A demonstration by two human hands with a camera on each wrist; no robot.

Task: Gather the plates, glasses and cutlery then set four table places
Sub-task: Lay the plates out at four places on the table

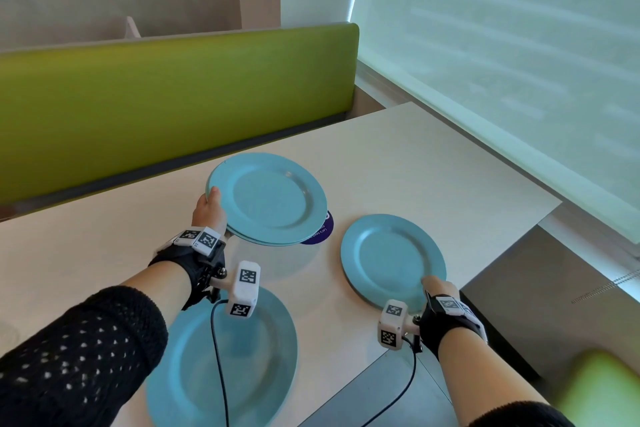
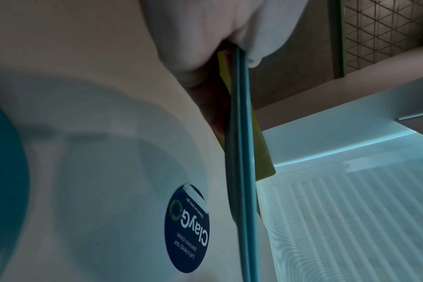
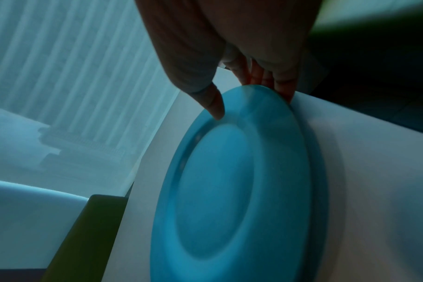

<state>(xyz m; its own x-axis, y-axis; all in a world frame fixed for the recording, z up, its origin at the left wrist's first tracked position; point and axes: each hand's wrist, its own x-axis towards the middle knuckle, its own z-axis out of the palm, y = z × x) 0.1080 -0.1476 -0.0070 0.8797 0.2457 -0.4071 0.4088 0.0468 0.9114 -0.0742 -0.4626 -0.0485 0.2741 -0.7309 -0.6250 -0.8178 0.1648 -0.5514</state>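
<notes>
Above round sticker (image 1: 325,230): left hand (image 1: 207,210) grips two stacked plates (image 1: 268,199), undealt; right hand (image 1: 438,288) pinches plate (image 1: 391,260) rim, seating it on tabletop (image 1: 433,163).

sticker: round, dark blue (image 2: 187,229), stuck flat on the bench (image 1: 415,163), white print reading "ClayGo"
seat back: green, padded (image 1: 173,97), along the bench's far edge
blind: pale, drawn (image 1: 519,45), at the right
seat: green, blurred (image 1: 602,388), low right
</notes>
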